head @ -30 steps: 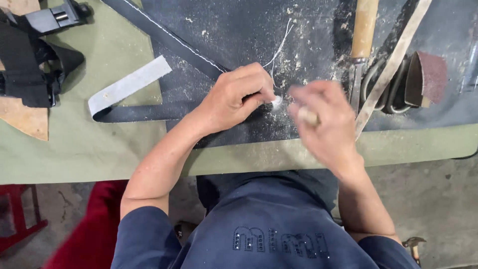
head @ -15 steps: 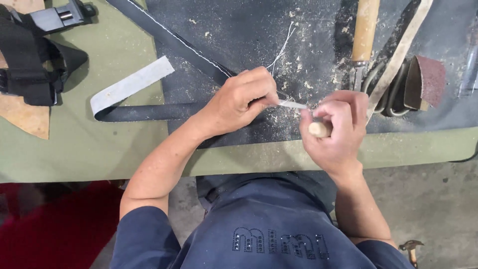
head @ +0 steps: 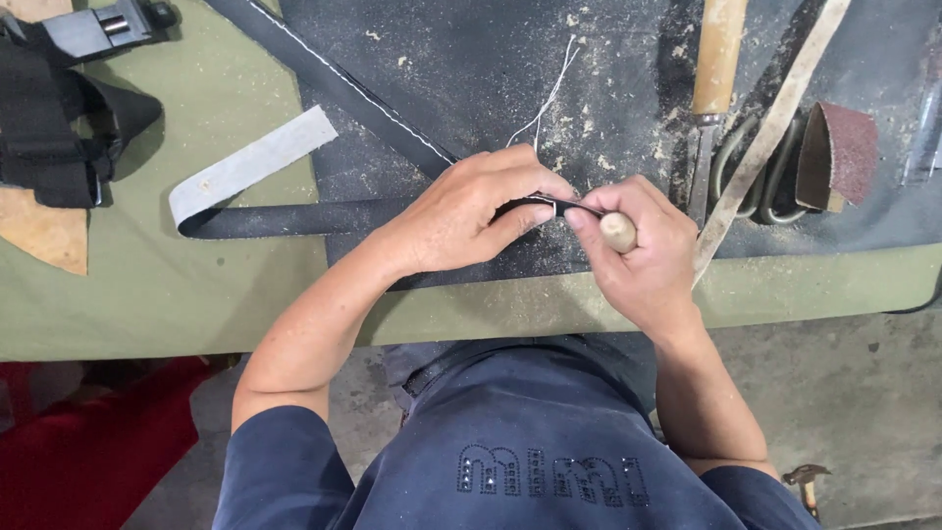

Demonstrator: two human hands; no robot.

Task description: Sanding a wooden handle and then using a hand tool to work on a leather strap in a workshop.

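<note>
A navy blue short-sleeved shirt with studded lettering on the chest; forearms and 2 hands bare.

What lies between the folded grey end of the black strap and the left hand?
In the head view, only the black strap itself, running along the green tabletop and dark mat to the left hand.

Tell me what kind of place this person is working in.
Probably a small leather or belt-making workshop. Both hands work a black strap on a dusty dark mat over a green bench, with a wooden-handled tool and a roll of sandpaper lying close by.
</note>
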